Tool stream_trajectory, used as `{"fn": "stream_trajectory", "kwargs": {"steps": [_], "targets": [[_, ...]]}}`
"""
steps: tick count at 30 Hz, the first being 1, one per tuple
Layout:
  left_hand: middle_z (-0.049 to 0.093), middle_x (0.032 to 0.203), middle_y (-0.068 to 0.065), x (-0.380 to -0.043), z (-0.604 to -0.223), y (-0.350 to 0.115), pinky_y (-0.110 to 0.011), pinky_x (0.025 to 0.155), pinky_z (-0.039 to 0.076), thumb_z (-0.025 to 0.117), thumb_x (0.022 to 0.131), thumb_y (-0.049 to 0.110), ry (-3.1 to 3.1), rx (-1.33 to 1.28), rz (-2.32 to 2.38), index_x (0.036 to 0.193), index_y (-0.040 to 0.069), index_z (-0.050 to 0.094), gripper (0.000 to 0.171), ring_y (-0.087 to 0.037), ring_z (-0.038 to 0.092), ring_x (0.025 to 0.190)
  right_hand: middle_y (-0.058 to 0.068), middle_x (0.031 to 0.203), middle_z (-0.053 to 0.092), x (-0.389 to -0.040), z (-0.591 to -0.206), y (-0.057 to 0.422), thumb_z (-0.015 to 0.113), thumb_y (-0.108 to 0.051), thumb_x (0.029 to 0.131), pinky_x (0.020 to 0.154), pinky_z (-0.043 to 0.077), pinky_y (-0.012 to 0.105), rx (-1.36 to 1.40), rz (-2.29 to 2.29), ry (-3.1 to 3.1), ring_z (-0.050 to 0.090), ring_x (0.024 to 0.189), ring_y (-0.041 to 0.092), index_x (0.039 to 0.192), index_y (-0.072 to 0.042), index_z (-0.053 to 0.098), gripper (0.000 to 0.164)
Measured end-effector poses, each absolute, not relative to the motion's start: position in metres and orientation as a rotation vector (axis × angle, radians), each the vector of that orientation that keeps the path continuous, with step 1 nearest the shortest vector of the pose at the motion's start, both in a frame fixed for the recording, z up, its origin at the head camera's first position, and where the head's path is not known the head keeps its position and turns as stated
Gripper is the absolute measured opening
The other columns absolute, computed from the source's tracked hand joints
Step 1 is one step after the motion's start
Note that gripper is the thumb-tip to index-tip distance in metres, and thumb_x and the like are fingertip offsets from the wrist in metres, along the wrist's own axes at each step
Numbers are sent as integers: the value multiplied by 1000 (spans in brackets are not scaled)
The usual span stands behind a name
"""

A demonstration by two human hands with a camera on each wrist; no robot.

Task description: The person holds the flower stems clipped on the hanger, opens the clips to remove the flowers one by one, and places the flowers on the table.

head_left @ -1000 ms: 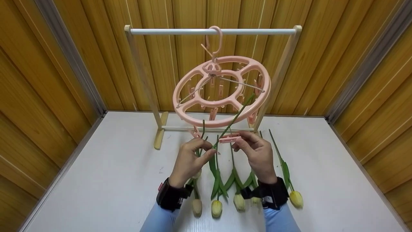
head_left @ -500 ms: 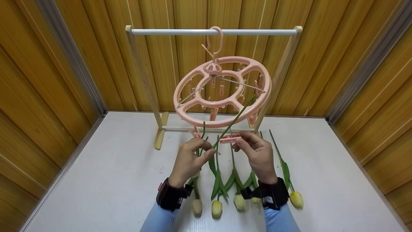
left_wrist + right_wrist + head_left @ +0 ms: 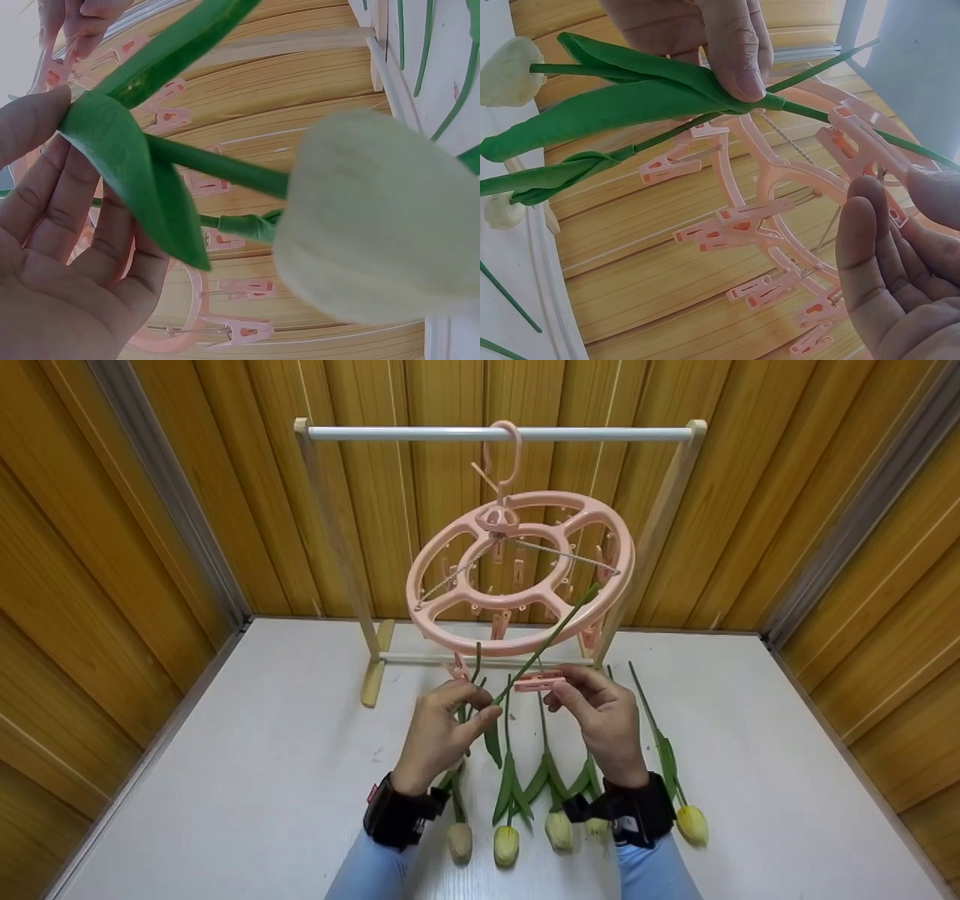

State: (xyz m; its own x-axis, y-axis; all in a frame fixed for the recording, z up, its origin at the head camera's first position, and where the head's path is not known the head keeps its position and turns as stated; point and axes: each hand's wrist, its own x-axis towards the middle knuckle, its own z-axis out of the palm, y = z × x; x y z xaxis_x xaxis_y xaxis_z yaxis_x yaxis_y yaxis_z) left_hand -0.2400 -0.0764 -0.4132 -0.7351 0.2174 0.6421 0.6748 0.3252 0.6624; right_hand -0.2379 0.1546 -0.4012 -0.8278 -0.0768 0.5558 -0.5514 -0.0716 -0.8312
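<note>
My left hand (image 3: pixel 446 731) pinches an artificial tulip (image 3: pixel 382 217) by its stem, thumb against fingers, just where the green leaves begin. The pale bloom points toward me, and the stem (image 3: pixel 555 631) slants up across the round pink hanger (image 3: pixel 491 646). My right hand (image 3: pixel 606 724) holds a pink clothespin (image 3: pixel 538 682) between thumb and fingers; a cord ties it to the hanger's rim. In the right wrist view the stem runs right by the clothespin (image 3: pixel 866 161). A second tulip (image 3: pixel 577 172) hangs with its stem at another clothespin (image 3: pixel 705 131), beside my left hand.
The hanger hooks over the white bar (image 3: pixel 405 433) of a wooden stand (image 3: pixel 373 667). More clothespins (image 3: pixel 500 625) dangle beneath it. Several tulips (image 3: pixel 506 846) lie on the white table (image 3: pixel 262 780), one (image 3: pixel 690 825) apart at the right. Wood-panelled walls (image 3: pixel 97 585) enclose three sides.
The hanger and clothespin have shifted very slightly to the right. Both hands keep their grips, with almost no other movement.
</note>
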Motion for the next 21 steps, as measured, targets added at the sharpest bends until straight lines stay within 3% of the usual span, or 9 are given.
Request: {"fn": "stream_trajectory", "kwargs": {"steps": [5,21], "targets": [[73,85,-2,-240,-412,-76,-34,76,54,79,92,16,-2165,-777,-1408,89,9,76,8,-16,67,81,1,106,76,-238,-402,155,62,5,100,72,58,24,675,1959,-1865,68,80,12,122,23,59,29],[73,87,-3,-240,-412,-80,-38,84,56,79,92,19,-2201,-750,-1404,90,8,76,12,-17,70,86,-4,103,75,-238,-402,157,64,5,98,74,58,23,627,1917,-1895,70,80,10,122,18,63,27]]}}
